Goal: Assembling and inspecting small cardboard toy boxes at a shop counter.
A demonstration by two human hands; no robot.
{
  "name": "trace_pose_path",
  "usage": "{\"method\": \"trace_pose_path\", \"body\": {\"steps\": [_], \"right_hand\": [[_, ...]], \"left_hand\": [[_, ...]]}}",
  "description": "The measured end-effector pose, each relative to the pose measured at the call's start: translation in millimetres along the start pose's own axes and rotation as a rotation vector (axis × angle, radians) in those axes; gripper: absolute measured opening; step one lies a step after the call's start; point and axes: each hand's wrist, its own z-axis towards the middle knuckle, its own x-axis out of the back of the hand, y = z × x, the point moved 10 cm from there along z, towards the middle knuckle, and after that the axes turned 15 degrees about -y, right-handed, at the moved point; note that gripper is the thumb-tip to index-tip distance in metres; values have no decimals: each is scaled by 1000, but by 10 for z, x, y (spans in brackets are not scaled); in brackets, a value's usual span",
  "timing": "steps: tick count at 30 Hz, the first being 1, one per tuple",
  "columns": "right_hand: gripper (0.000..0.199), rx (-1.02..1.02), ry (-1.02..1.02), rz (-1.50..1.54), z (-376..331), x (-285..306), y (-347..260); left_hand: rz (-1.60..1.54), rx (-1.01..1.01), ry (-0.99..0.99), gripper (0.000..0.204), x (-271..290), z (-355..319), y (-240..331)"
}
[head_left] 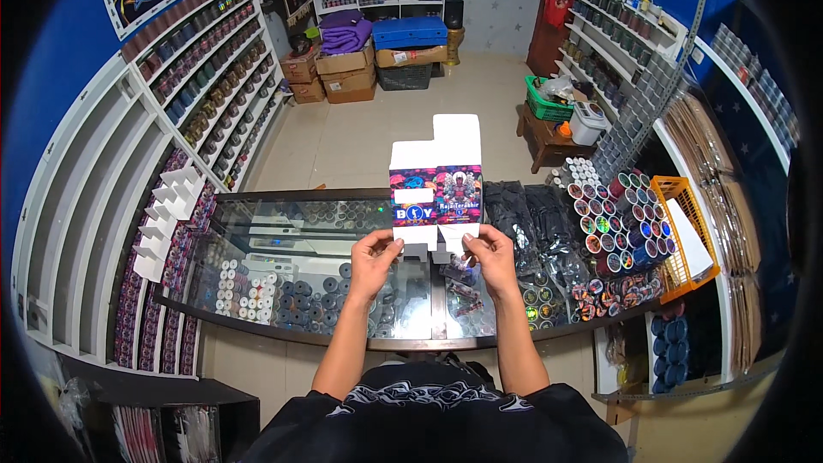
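A small printed carton (pixel 435 184), in purple, pink and blue with white flaps standing up at its far end, is held over the glass counter. My left hand (pixel 374 264) pinches its near left white flap between thumb and fingers. At the near right flap, my right hand (pixel 492 262) pinches in the same way. Whether the carton is flat or partly opened out, I cannot tell. Beneath it lies the glass-topped display counter (pixel 403 291), with white spools (pixel 244 296) and dark spools (pixel 309 302) showing to the left of my left forearm.
Stacks of round-topped containers (pixel 621 227) stand on the counter's right, beside an orange crate (pixel 690 240). Black plastic packages (pixel 514 223) lie nearby. Open white cartons (pixel 167 219) top printed boxes at left. Shelves of spools (pixel 210 69) line the left wall; a wooden table (pixel 549 139) stands behind.
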Motion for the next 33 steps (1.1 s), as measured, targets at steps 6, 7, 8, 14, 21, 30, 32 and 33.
{"method": "trace_pose_path", "body": {"steps": [6,7,8,14,21,30,32,33], "right_hand": [[15,36,-13,-4,9,-14,-25],[15,37,-10,-8,5,-21,-36],[15,39,-6,-12,5,-17,-46],[15,89,-14,-15,15,35,-47],[12,120,-11,11,75,51,-165],[16,131,36,102,36,39,-123],[17,118,73,105,22,83,-114],[17,104,106,111,8,120,-98]], "left_hand": [[-22,-5,19,16,1,-28,49],[-25,-12,19,16,-1,-36,63],[-28,-19,17,16,-7,-35,73],[-7,-18,12,16,-22,-46,115],[39,-29,-40,16,-28,-63,149],[49,-69,60,14,130,4,293],[44,-76,56,14,142,3,272],[40,-82,54,15,148,-1,262]]}}
